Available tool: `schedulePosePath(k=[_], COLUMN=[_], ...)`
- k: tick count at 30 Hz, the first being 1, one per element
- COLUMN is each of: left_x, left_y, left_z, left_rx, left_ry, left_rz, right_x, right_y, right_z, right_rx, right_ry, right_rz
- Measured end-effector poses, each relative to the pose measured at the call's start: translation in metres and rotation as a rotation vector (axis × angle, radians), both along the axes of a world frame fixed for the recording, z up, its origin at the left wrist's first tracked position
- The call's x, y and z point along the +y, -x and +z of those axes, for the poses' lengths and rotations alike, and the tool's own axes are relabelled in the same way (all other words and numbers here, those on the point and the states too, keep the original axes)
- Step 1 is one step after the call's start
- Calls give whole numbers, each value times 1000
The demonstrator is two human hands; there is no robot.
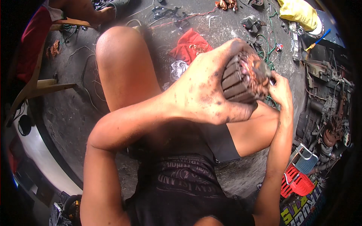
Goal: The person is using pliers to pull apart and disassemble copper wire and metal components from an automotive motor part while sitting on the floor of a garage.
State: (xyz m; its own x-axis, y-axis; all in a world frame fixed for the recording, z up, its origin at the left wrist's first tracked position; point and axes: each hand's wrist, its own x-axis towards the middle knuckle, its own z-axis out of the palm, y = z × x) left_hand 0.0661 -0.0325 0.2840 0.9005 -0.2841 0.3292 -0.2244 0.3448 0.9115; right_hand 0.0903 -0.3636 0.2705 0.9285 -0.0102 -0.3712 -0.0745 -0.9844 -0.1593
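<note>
My left hand (205,88), smudged with black grime, wraps around a motor armature (237,81) and holds it raised over my lap. Its dark slotted metal core lies between my thumb and fingers. Tangled, frayed copper windings (256,73) stick out of the end facing right. At that end my right hand (281,88) is closed, fingers curled against the windings. Whatever those fingers pinch is hidden and slightly blurred.
A red cloth (190,43) and crumpled foil (178,69) lie on the dirty floor ahead, with loose wires and copper scraps (226,4). Greasy machine parts (324,94) and red plastic chairs (298,180) line the right. Another person's leg (83,11) shows at upper left.
</note>
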Motion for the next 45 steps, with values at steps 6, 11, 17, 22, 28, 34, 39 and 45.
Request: schedulePosePath(k=[6, 11, 17, 22, 28, 34, 39, 45], left_x=[9, 9, 8, 7, 3, 17, 18, 33], left_y=[-4, -5, -5, -4, -4, -5, -7, 4], left_z=[5, 12, 11, 1, 4, 0, 14, 5], left_rx=[294, 463, 455, 216, 331, 698, 542, 360], left_ry=[-130, -8, -48, -166, 59, 18, 18, 208], left_rz=[-74, -139, -142, -64, -145, -199, -233, -154], right_x=[6, 6, 7, 5, -12, 5, 50, 108], right_y=[0, -1, 0, -2, -1, 40, 81, 84], right_z=[7, 9, 10, 8, 6, 31, 107, 175], right_rx=[48, 58, 51, 84, 125, 204, 247, -231], right_ry=[26, 29, 22, 46, -10, -1801, -1269, -168], right_rz=[7, 4, 9, -21, -91, -503, -330, 543])
